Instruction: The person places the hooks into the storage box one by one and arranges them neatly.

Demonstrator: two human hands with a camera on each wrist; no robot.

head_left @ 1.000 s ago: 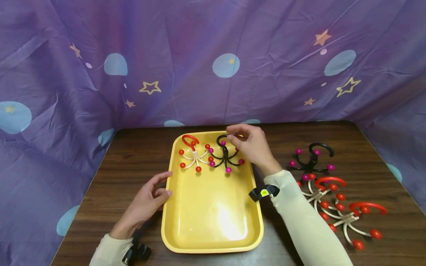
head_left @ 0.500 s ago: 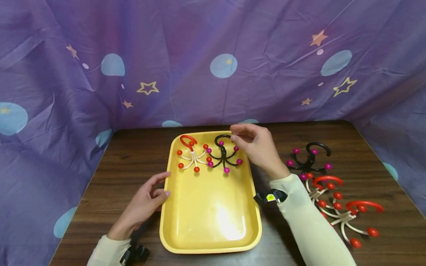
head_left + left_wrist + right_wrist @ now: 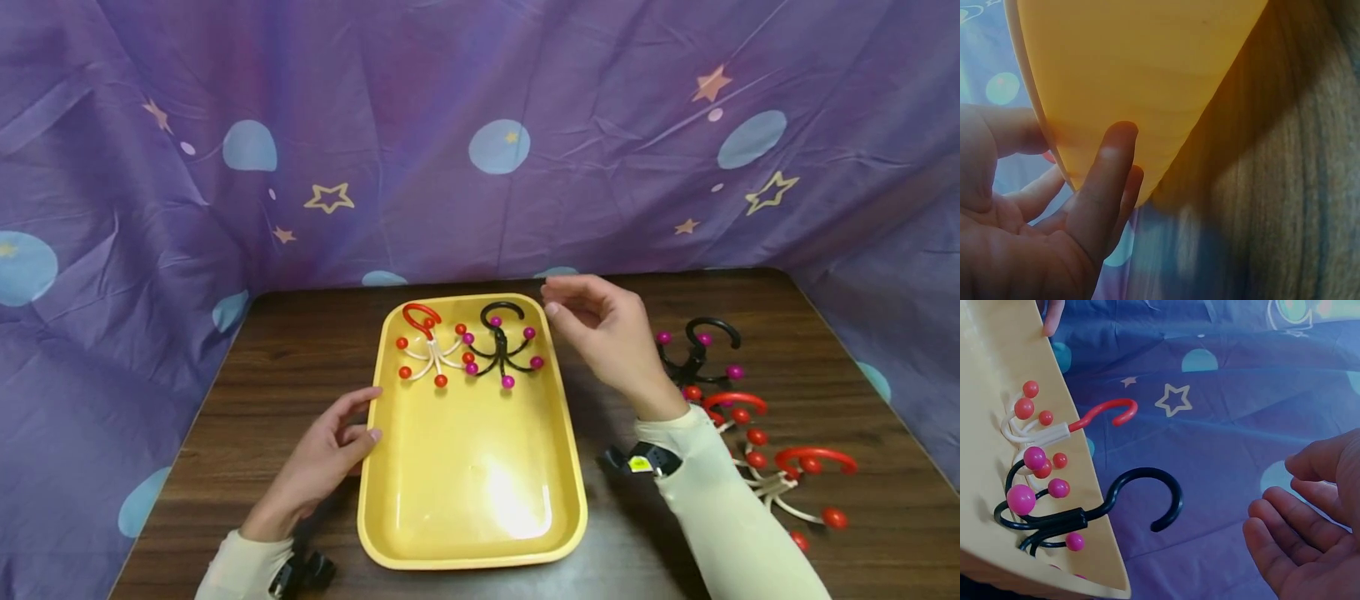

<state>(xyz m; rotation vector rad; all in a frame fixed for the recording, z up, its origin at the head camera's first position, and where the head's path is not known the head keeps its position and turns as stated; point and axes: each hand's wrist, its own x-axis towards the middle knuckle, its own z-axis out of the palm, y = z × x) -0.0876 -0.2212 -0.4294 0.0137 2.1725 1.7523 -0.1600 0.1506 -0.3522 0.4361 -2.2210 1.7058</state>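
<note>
My left hand (image 3: 322,462) holds the left side of a yellow tray (image 3: 472,467). In the left wrist view, two fingers (image 3: 1107,181) lie along the tray's outer wall, while thumb and forefinger reach the rim. Inside the tray's far end stand a white multi-arm hook hanger (image 3: 433,354) with a red hook and red ball tips, and a black hook hanger (image 3: 501,342) with magenta ball tips. Just off the tray's far right corner is my right hand (image 3: 607,342), holding nothing, its fingers loosely bent and apart from the black hanger in the right wrist view.
On the table's right side sit another black hanger (image 3: 693,362) and two white ones with red hooks, the nearer white hanger (image 3: 780,487) partly behind the right sleeve (image 3: 738,508). A purple curtain (image 3: 390,167) hangs behind the wooden table (image 3: 285,367).
My right hand has drawn away from the black hanger's hook, moving right past the tray's rim. The left hand stays at the tray's left side, and both hangers remain standing inside.
</note>
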